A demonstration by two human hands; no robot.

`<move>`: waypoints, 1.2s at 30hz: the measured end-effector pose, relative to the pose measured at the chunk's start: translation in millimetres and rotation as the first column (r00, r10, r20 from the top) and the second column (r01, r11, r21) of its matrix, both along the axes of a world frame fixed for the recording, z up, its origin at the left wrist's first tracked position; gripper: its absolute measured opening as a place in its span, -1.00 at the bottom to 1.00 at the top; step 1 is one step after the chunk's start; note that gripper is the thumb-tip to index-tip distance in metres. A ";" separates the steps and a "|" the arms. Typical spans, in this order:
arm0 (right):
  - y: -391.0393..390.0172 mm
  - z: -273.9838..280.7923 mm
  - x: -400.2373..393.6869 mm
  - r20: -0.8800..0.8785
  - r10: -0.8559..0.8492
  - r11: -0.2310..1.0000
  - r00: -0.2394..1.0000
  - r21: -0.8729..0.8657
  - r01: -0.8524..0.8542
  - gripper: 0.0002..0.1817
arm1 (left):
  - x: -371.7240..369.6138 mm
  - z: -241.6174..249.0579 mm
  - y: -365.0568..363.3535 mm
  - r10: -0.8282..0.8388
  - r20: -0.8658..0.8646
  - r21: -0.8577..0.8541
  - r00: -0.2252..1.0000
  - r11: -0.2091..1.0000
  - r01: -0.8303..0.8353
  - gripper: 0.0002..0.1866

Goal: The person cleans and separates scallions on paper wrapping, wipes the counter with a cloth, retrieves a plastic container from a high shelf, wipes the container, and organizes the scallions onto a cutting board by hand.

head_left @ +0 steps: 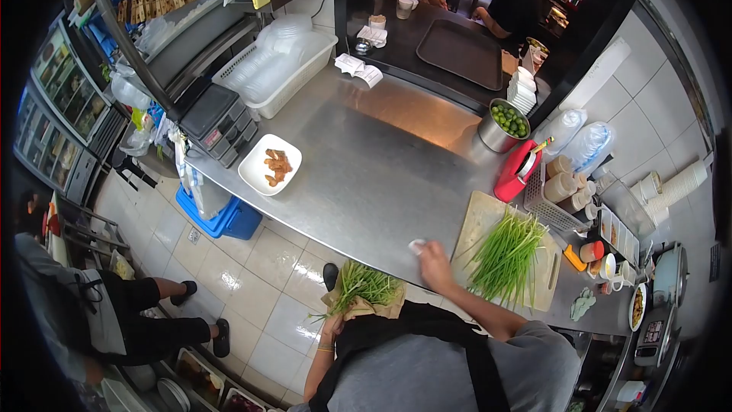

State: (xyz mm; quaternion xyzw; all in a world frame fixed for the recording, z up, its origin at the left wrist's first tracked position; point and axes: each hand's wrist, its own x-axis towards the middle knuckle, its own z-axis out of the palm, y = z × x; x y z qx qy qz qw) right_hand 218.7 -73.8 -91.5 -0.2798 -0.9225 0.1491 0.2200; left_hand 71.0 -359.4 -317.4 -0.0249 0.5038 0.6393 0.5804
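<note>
My left hand (331, 326), low in front of my apron, is closed around a bunch of leafy greens (367, 287) in brown paper (390, 307). The bunch is held off the counter's front edge, above the tiled floor. My right hand (435, 265) rests at the front of the steel counter (358, 175), its fingers closed on a small white wad (416, 246) that looks like tissue or cloth. Just right of that hand lies a pale cutting board (467, 230), with a pile of long green chives (509, 255) across it.
A white plate (252, 159) with browned food pieces sits at the counter's left. Behind it are drawers (217, 122) and a basket of plastic lids (267, 107). A pot of green limes (509, 120), red holder (518, 168) and sauce bottles (560, 187) line the right. A person (114, 313) stands at left.
</note>
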 end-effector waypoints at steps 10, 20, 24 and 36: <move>-94.1 18.1 -109.2 -0.286 0.455 -0.006 0.843 -0.948 -0.318 -0.74 | 20.8 -1.4 -19.0 0.184 0.067 0.068 0.981 0.980 -0.188 -0.68; -55.2 97.1 -145.6 -0.450 0.031 -0.423 0.893 -0.815 -0.396 -0.82 | 20.6 32.8 -96.5 0.564 -0.003 0.052 0.826 0.825 -0.563 -0.65; -27.1 129.0 -136.3 -0.528 -0.101 -0.383 0.844 -0.762 -0.522 -0.88 | 6.1 125.5 -101.0 0.687 -0.053 0.109 0.725 0.726 -0.679 -0.62; 12.1 166.3 -93.6 -0.592 0.207 0.591 0.779 -0.559 -0.582 -0.94 | -58.9 206.9 36.2 0.254 -0.170 0.271 0.952 0.941 -0.203 -0.61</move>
